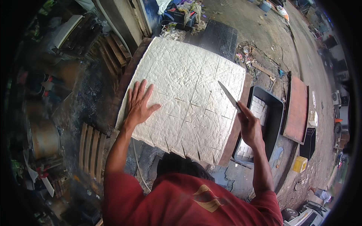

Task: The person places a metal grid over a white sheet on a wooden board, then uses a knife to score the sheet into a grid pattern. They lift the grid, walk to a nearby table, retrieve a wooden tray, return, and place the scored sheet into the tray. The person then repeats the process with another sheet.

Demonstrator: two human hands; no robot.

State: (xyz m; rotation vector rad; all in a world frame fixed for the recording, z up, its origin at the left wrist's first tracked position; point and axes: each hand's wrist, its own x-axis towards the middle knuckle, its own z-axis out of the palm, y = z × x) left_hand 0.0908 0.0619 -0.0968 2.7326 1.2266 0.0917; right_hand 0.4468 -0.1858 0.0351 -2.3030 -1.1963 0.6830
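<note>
A large square slab of white, rough-surfaced material [181, 67] lies on a brown board [230, 154] in front of me, scored with straight lines and slits. My left hand [140, 103] rests flat on the slab's left part, fingers spread. My right hand [249, 126] grips the handle of a long knife [228, 93] at the slab's right side, the blade pointing up-left over the surface. Just right of the board, a black tray [277, 116] holds several white square pieces [258, 109], partly hidden by my right hand and forearm.
A reddish panel [296, 107], a yellow container [299, 164] and a black crate [307, 143] sit to the right. Wooden slats [90, 150] and a metal drum [43, 135] stand at the left. A dark grid mat [218, 39], cluttered bins [175, 28] and scattered debris lie beyond the slab.
</note>
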